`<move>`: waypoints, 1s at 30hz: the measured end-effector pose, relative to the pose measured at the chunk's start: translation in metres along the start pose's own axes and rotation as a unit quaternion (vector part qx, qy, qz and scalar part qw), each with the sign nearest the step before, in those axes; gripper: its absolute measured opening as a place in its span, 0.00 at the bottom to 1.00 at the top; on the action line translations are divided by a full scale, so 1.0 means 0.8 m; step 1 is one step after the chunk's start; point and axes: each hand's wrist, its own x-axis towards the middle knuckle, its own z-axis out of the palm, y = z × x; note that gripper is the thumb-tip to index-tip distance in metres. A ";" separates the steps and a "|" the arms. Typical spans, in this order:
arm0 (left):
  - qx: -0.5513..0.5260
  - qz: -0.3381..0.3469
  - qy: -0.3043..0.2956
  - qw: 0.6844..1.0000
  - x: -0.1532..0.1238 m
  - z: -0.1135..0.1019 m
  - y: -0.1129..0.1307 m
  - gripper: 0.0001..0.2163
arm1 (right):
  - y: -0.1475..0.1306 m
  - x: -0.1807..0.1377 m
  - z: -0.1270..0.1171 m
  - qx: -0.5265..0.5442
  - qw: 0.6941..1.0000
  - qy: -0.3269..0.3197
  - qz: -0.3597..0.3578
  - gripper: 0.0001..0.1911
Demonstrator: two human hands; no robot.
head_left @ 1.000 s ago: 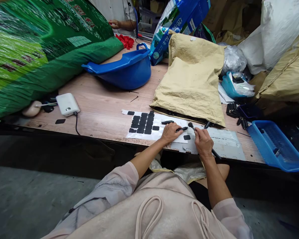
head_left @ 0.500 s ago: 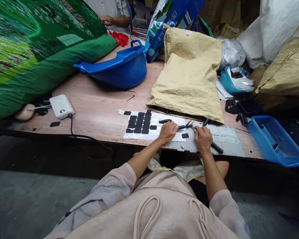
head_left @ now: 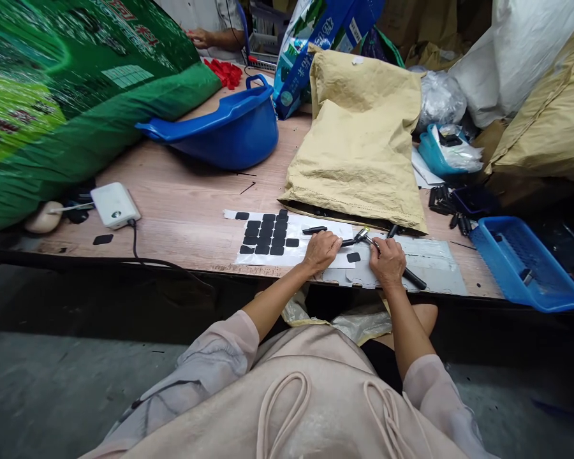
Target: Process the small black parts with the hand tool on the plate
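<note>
My left hand (head_left: pixel 321 251) rests on a white backing sheet (head_left: pixel 296 253) near the table's front edge, its fingers closed on a small black part (head_left: pixel 348 242). My right hand (head_left: pixel 387 262) is closed round a black-handled tool (head_left: pixel 414 279) whose metal tip (head_left: pixel 363 235) meets that part. Several black pads (head_left: pixel 268 233) sit in rows on the sheet to the left. One loose pad (head_left: pixel 353 257) lies between my hands. Another black part (head_left: pixel 314 230) lies just beyond my left hand.
A tan sack (head_left: pixel 363 140) lies behind my hands, a blue basin (head_left: pixel 229 131) and a green sack (head_left: pixel 62 95) to the left. A white charger (head_left: pixel 115 205) with a cable sits at left. A blue tray (head_left: pixel 526 262) stands at right. Another person's hand (head_left: pixel 198 37) works at the far end.
My right hand turned the tool so its tip now meets the black part held by my left hand. The view shifted slightly; both hands stay at the same spot.
</note>
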 end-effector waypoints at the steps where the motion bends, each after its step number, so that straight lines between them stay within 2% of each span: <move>1: -0.008 0.021 0.003 1.000 -0.006 -0.001 0.003 0.19 | 0.000 0.000 0.000 -0.003 1.000 0.002 0.000 0.13; 4: -0.066 0.124 -0.030 0.990 -0.040 0.001 0.016 0.17 | 0.000 0.000 0.001 -0.005 1.000 0.006 -0.001 0.13; 6: -0.108 0.192 -0.100 0.970 -0.072 0.012 0.025 0.17 | 0.001 0.000 0.001 -0.005 1.000 0.006 0.000 0.13; 8: -0.124 0.223 -0.181 0.950 -0.104 0.031 0.031 0.17 | 0.001 0.000 0.002 -0.006 1.000 0.002 0.003 0.13; 10: -0.119 0.191 -0.236 0.945 -0.129 0.056 0.031 0.16 | 0.000 0.001 0.002 -0.005 1.000 -0.003 0.006 0.13; 13: -0.116 0.048 -0.294 0.948 -0.141 0.094 0.022 0.15 | 0.000 0.001 0.002 0.000 1.000 -0.008 0.008 0.13; 16: -0.111 -0.070 -0.344 0.930 -0.135 0.117 0.010 0.16 | 0.000 0.001 0.001 0.009 1.000 -0.006 0.009 0.13; 18: -0.110 -0.081 -0.361 0.922 -0.131 0.118 0.007 0.19 | 0.000 0.001 0.001 0.012 1.000 -0.003 0.008 0.13; 20: -0.123 -0.047 -0.370 0.919 -0.131 0.109 0.012 0.20 | 0.000 0.001 0.001 0.013 1.000 0.000 0.007 0.13; 23: -0.146 0.052 -0.334 0.930 -0.132 0.080 0.026 0.14 | 0.000 0.001 0.001 0.011 1.000 0.006 0.006 0.13; 25: -0.162 0.099 -0.249 0.950 -0.124 0.053 0.031 0.11 | 0.001 0.000 0.002 0.011 1.000 0.007 0.003 0.13; 27: -0.171 0.090 -0.128 0.973 -0.106 0.024 0.026 0.10 | 0.001 0.000 0.002 0.010 1.000 0.006 0.002 0.13; 30: -0.110 0.026 0.051 0.992 -0.064 -0.016 0.000 0.08 | 0.001 0.000 0.003 0.011 1.000 0.006 0.003 0.12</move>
